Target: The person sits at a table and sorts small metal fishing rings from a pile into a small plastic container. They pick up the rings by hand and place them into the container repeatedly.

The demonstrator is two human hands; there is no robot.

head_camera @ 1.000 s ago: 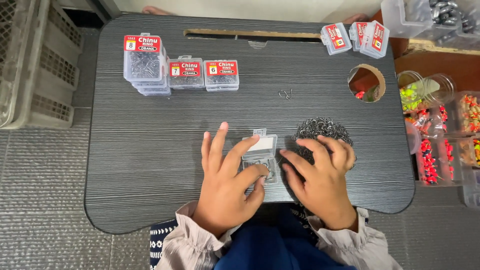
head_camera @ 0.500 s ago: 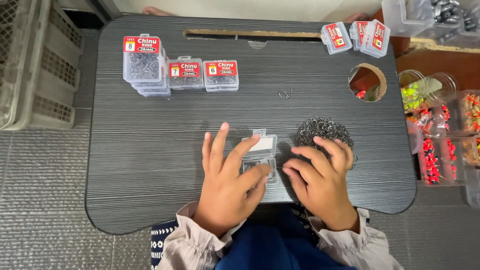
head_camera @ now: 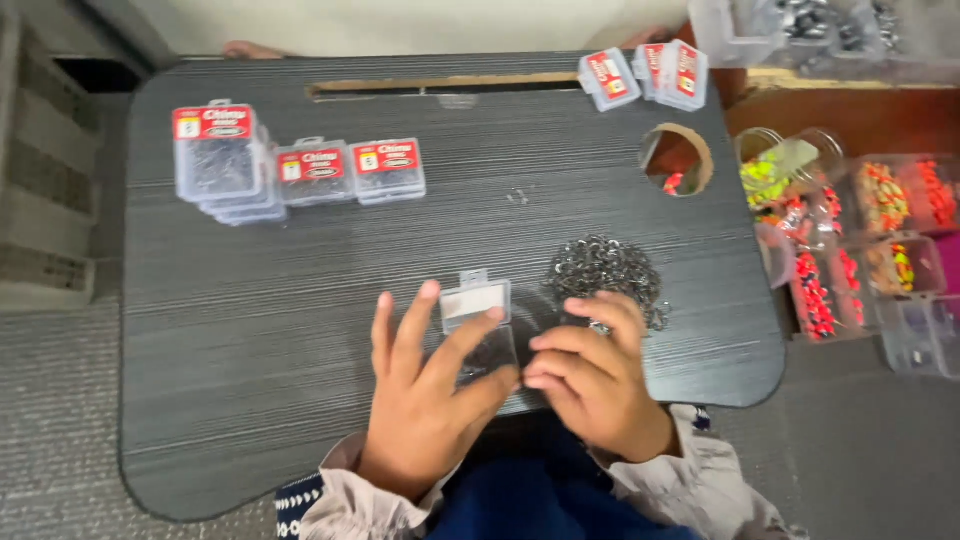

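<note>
A small clear plastic box (head_camera: 476, 300) with its lid up lies on the dark wood-grain table (head_camera: 300, 300), near the front edge. My left hand (head_camera: 425, 405) rests over the box's lower half, with the index finger and thumb holding it. My right hand (head_camera: 592, 385) is just right of the box, its fingers curled together and their tips at the box's right edge. What they pinch is hidden. A pile of small metal hooks (head_camera: 603, 268) lies just beyond my right hand.
Stacked clear hook boxes with red labels (head_camera: 222, 155) (head_camera: 388, 168) stand at the back left, more (head_camera: 648, 72) at the back right. A round hole (head_camera: 676, 160) opens in the table. Trays of bright lures (head_camera: 870, 250) sit to the right. A few loose hooks (head_camera: 517, 196) lie mid-table.
My right hand has drawn back from the hook pile toward the box, fingers closing together. My left hand stays on the box.
</note>
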